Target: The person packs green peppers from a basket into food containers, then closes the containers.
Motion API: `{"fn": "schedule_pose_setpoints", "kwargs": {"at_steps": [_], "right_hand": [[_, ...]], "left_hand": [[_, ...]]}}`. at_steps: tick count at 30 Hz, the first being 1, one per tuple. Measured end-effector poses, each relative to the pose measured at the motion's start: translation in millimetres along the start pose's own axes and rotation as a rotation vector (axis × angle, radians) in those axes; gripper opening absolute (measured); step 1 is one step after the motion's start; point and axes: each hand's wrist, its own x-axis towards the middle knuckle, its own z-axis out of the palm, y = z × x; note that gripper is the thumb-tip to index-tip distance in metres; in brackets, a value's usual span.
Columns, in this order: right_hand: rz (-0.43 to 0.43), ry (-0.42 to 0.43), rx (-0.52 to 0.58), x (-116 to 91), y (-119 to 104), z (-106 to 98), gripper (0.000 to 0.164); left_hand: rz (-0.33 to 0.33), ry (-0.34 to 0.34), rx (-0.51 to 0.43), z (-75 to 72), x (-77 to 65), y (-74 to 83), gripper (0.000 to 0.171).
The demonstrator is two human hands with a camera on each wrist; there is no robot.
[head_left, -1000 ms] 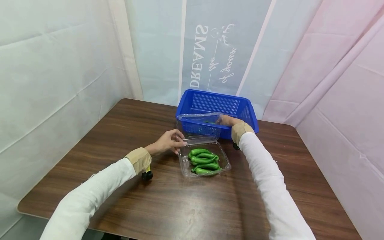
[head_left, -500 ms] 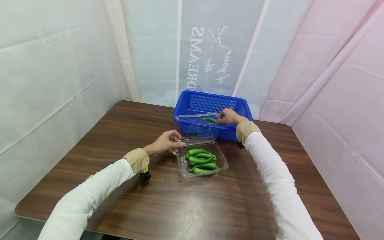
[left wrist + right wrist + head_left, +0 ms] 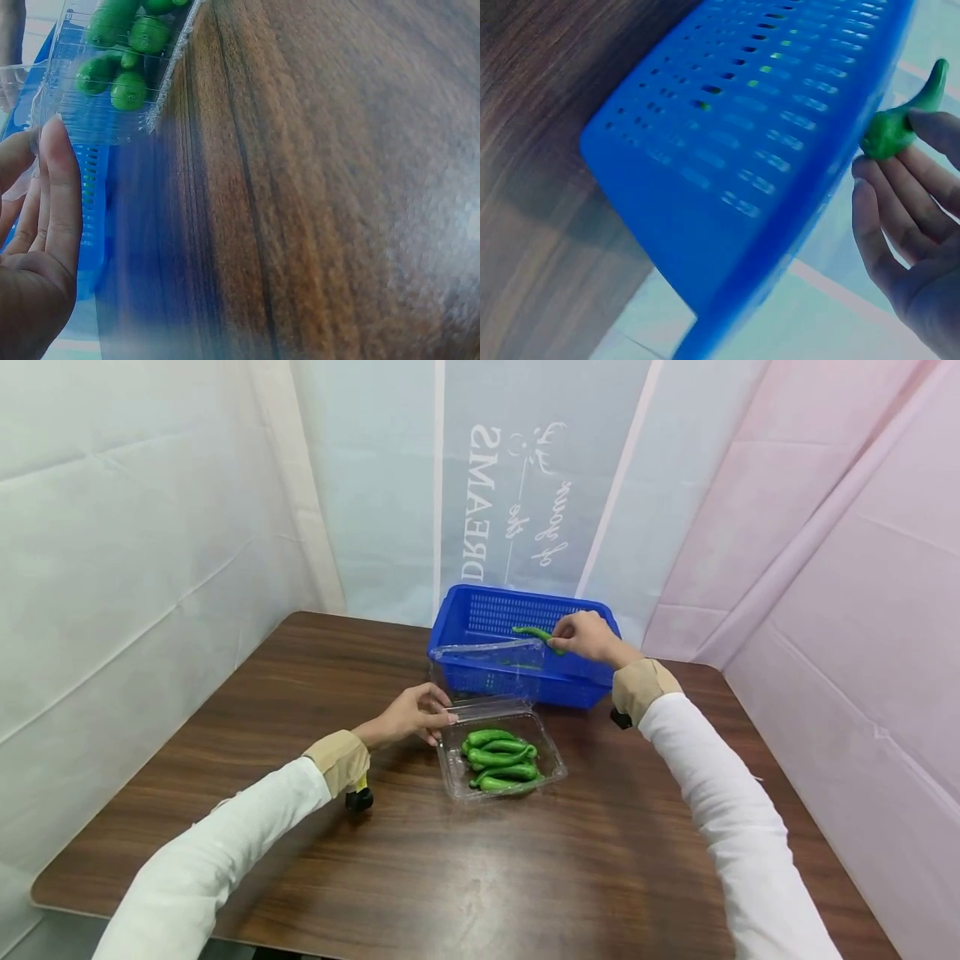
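My right hand (image 3: 588, 637) pinches a green chili pepper (image 3: 531, 632) just above the blue basket (image 3: 517, 596). In the right wrist view the curved tip of that pepper (image 3: 928, 86) sticks up past the thumb. My left hand (image 3: 411, 714) pinches the left edge of a clear plastic clamshell box (image 3: 555, 760) near its hinge. The box's lid (image 3: 487, 652) stands raised and leans towards the basket. Several green chili peppers (image 3: 501, 760) lie side by side in the box. Through the lid, a bit of green shows inside the basket, mostly hidden by the wall.
Both things stand on a brown wooden table (image 3: 390, 860), the basket behind the box. Light cloth curtains (image 3: 375, 485) hang behind and on both sides. The raised lid partly covers the basket's front.
My right hand has risen out of the basket, bringing up the chili pepper, and moved slightly right. The left hand keeps its hold on the box's edge. The whole view has shifted slightly.
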Motion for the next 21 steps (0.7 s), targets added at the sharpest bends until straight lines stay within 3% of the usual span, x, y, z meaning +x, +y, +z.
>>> {"fn": "schedule_pose_setpoints", "kwargs": {"at_steps": [3, 11, 21], "right_hand": [[-0.021, 0.060, -0.007, -6, -5, -8, 0.019], [-0.094, 0.198, 0.059, -25, -25, -27, 0.020], [-0.219, 0.317, 0.056, -48, -49, -38, 0.021]], "left_hand": [[-0.031, -0.001, -0.012, 1.0, -3.0, 8.8, 0.040], [-0.022, 0.043, 0.019, -1.5, 5.1, -9.3, 0.038], [0.002, 0.038, 0.016, -0.8, 3.4, -10.2, 0.037]]}}
